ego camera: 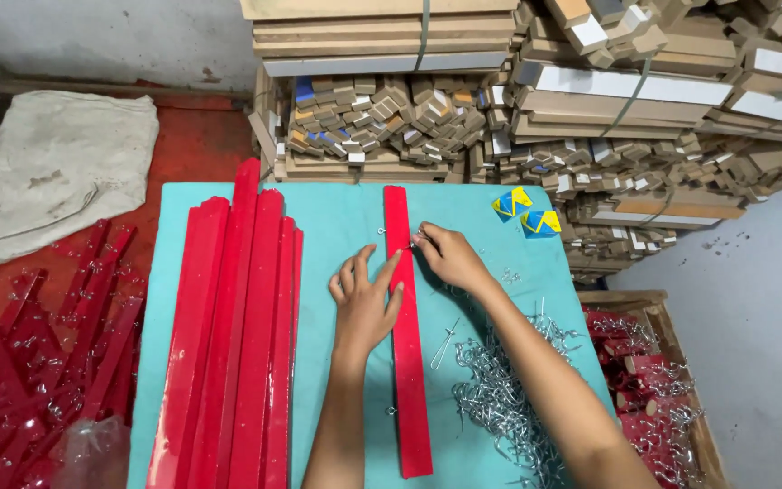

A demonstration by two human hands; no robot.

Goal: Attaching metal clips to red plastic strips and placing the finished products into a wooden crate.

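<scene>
Right hand [450, 258] fingers pinch a tiny, barely visible hook [416, 239] at the strip [406, 362], left hand [366, 303] fingers spread flat, on a teal desk [341, 217] with wood stacks [536, 100] at twelve o'clock.

two small blue-and-yellow boxes [526, 212] sit at the teal table's [337, 217] far right corner.

Left hand [366, 303] lies flat, fingers spread; right hand [450, 258] is curled, fingertips pinched in a tight grip.
</scene>
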